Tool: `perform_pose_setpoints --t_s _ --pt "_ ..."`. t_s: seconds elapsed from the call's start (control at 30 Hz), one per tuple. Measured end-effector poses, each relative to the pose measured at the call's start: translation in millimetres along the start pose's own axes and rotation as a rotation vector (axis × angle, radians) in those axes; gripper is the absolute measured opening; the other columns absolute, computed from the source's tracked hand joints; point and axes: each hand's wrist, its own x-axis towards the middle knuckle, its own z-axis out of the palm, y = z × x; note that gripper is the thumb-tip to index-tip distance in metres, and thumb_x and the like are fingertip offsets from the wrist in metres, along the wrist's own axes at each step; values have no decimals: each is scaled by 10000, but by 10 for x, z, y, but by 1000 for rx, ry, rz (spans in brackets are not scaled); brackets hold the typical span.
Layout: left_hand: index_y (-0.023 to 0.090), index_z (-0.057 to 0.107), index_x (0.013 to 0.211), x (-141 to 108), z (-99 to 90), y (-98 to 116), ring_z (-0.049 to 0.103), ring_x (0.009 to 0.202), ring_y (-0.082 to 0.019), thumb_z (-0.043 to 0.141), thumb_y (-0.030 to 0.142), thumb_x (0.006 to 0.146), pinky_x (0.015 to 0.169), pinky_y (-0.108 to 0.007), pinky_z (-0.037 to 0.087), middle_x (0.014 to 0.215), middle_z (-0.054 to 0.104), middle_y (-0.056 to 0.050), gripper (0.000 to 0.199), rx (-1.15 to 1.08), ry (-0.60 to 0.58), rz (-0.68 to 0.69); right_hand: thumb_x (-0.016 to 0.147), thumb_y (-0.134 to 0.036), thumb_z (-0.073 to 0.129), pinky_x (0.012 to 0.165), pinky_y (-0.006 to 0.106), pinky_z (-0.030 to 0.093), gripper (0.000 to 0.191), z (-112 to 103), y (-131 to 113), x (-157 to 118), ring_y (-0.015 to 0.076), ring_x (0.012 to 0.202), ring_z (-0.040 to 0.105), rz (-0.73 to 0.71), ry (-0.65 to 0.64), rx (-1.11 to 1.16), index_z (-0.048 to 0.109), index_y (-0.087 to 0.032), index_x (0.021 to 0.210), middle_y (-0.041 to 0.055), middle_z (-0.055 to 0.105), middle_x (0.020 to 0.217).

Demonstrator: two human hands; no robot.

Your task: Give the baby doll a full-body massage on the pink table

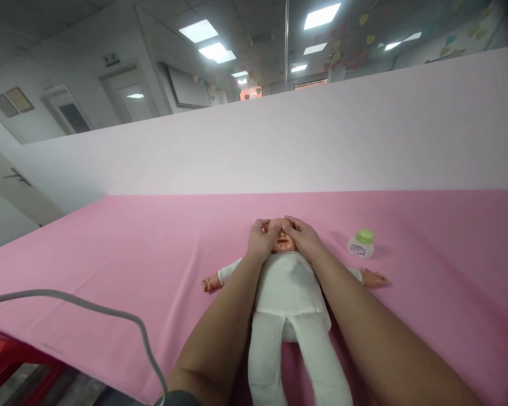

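A baby doll (294, 285) with a white cloth body lies on its back, its head away from me and its arms spread. My left hand (263, 239) wraps round one side of the doll's head, thumb laid across the brow and eye area. On the other side my right hand (303, 235) does the same, its thumb meeting the left one near the top of the nose. Both hands cover the doll's eyes; its mouth and chin show between them. A small clear bottle with a green cap (362, 244) stands to the right of the head, apart from my right hand.
Pink cloth (152, 254) covers the table under the doll. A white wall (279, 141) rises behind the table, with glass above it. At the lower left a grey cable (88, 304) curves in front of the table, near a red plastic stool (12, 361).
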Motion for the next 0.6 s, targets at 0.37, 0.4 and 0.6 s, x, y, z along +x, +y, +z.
perform_pose_setpoints --t_s 0.37,0.4,0.6 --pt "249 723 1139 33 39 -52 655 1130 -248 719 429 879 1026 -385 485 1210 727 -84 316 -78 22 -2 880 -485 724 1203 498 416 446 25 6 8 268 1341 615 8 64 -10 734 -296 1283 41 694 1407" --pt "247 723 1149 37 41 -64 654 1137 -245 701 424 891 1034 -385 484 1214 727 -84 314 -83 23 2 890 -478 709 1200 491 424 440 22 26 19 265 1345 613 14 61 6 732 -298 1290 38 685 1421" --pt "260 727 1194 41 27 -110 668 1141 -232 622 346 916 1061 -391 491 1199 748 -64 310 -191 -12 -43 894 -432 692 1171 462 474 464 -15 103 31 264 1363 605 40 19 108 708 -313 1342 31 647 1473"
